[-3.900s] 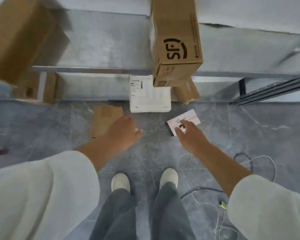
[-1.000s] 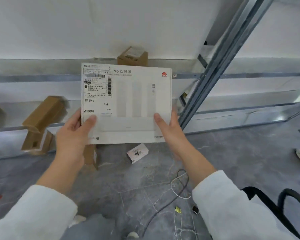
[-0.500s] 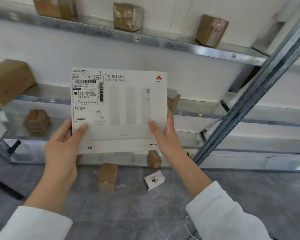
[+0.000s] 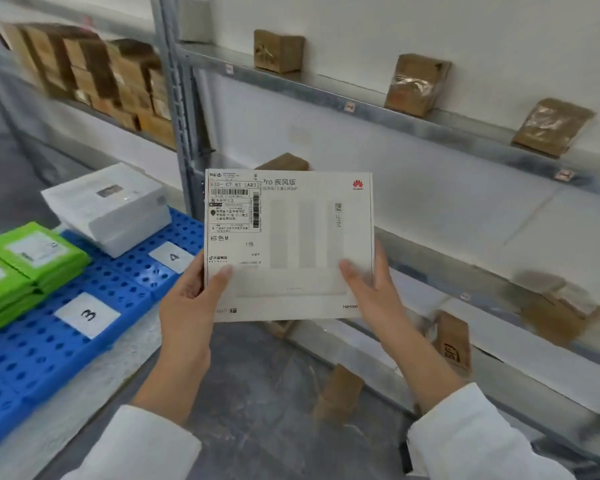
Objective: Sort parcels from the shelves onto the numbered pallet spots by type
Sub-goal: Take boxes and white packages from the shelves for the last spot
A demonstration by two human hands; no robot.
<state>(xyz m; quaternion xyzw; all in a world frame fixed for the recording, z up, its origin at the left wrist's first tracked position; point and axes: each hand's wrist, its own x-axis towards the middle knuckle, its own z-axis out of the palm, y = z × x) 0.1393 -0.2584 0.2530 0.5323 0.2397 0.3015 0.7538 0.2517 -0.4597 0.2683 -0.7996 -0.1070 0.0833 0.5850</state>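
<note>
— Two hands on that parcel, are they?
— Yes. The left hand (image 4: 187,306) grips the lower left edge of the white flat box (image 4: 291,244), thumb laid across the front, fingers hidden behind. The right hand (image 4: 374,289) pinches the lower right edge the same way.
— Where is the box?
— Held upright in mid-air at the centre, face towards the person, in front of the metal shelf (image 4: 395,116). It rests on nothing. A shipping label (image 4: 234,202) sits in its top left corner.
— And the pallet?
— The blue pallet (image 4: 49,348) lies on the floor to the left, just beside the box. A card marked 3 (image 4: 87,315) is nearer, a card marked 4 (image 4: 174,257) farther along.
— Anything on it?
— Green packets (image 4: 35,254) are stacked behind the 3, and white boxes (image 4: 108,206) are piled behind the 4.
— The shelves?
— Small brown cartons (image 4: 279,51) stand well apart along the upper shelf, and a blurred block of stacked cartons (image 4: 111,74) fills the far left bay.
</note>
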